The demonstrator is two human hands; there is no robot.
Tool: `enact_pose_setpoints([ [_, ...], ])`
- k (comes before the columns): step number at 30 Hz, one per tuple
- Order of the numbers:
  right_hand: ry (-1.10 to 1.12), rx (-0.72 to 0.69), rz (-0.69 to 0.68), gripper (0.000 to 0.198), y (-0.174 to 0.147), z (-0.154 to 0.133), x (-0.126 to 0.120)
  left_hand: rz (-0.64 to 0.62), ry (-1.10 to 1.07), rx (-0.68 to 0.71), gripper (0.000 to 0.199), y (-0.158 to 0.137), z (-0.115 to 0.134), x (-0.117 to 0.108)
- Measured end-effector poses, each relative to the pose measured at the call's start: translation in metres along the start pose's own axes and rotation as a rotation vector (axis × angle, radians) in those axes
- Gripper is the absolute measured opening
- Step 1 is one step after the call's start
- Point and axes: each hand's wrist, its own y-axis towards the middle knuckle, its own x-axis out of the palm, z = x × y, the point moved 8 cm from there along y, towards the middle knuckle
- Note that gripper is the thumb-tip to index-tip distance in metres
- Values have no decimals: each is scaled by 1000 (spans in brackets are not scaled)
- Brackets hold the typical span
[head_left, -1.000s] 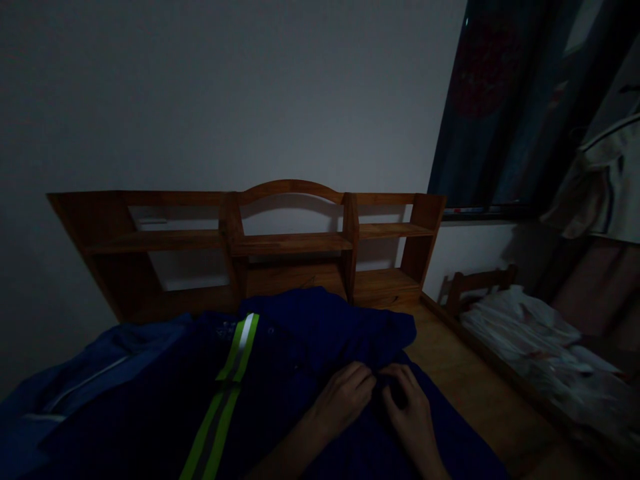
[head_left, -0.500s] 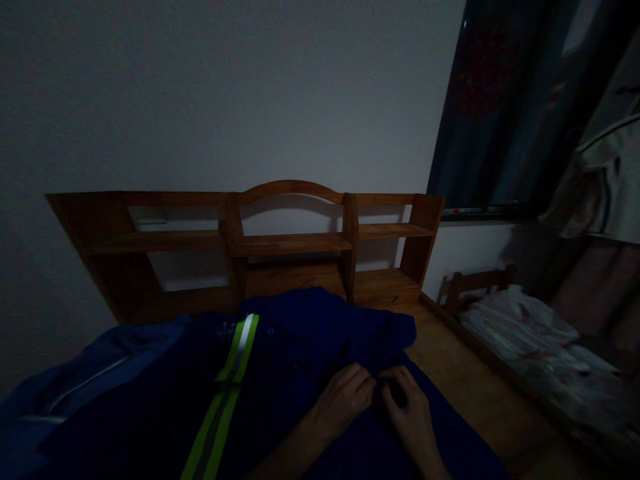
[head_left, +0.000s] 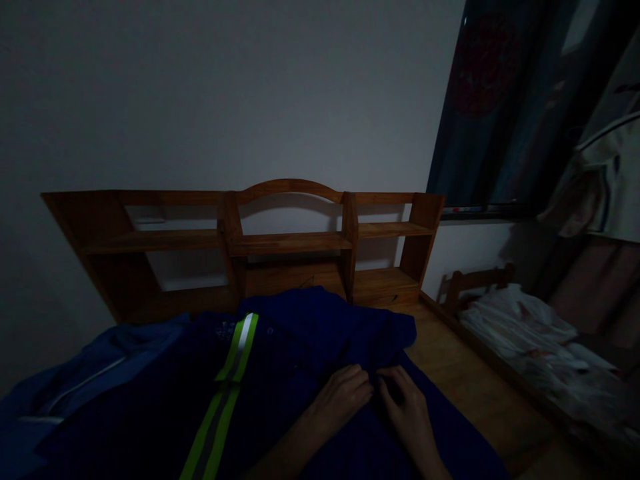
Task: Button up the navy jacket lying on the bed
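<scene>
A dark blue work jacket (head_left: 330, 320) lies spread out in front of me, with a yellow-green and silver reflective stripe (head_left: 233, 363) running down its left part. Near the middle of the jacket, my left hand (head_left: 345, 393) is closed, its bent fingers gathered on the blue cloth. Close by on the right, my right hand (head_left: 407, 407) pinches at the same spot, thumb and forefinger curved into a ring. The fingertips almost meet, and dim light hides the exact bit of cloth between them.
Behind the jacket stands a wooden headboard with shelves (head_left: 290, 245) against a pale wall (head_left: 280, 93). Lighter blue clothing (head_left: 115, 367) lies at the left. Bare wooden boards (head_left: 450, 360) show on the right, with white plastic bags (head_left: 525, 327) beyond their raised edge. Light clothes (head_left: 617, 180) hang at the far right.
Both hands have shifted very slightly to the left while staying at the same place on the jacket. The cloth looks the same.
</scene>
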Motion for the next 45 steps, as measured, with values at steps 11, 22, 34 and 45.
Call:
enact_pose_setpoints([
  [11, -45, 34, -10, 16, -1, 5, 0, 8, 23, -39, 8, 2, 0, -3],
  [22, -122, 65, -19, 23, -1, 11, 4, 146, -74, -181, 26, -7, -15, 2],
  [34, -280, -38, 290, 48, -6, -4, -38, 286, -320, -589, 18, -15, -63, -19],
  [45, 57, 181, -60, 35, -14, 11, -11, 298, -139, -384, 28, -2, -26, -51],
])
